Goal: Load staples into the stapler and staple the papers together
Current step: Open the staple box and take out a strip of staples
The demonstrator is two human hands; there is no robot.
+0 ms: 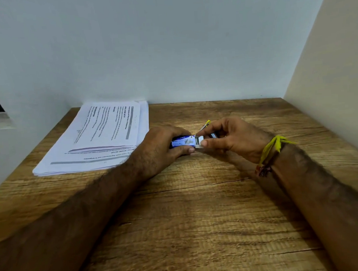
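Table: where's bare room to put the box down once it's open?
Bare wood on the table between the forearms, nearer the person than the hands. More bare wood behind the right hand, up to the back wall. Crowded: the papers fill the far left corner; both hands, left hand too, hold the small box mid-table.

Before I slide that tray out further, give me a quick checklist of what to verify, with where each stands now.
1. Left hand grips the blue staple box: ok.
2. Right hand pinches the white inner tray: ok.
3. Tray partly out of the box: ok.
4. Staples inside the tray: cannot tell.
5. Papers stacked on the table, away from the hands: ok.
6. Stapler within reach: cannot tell, none clearly seen.
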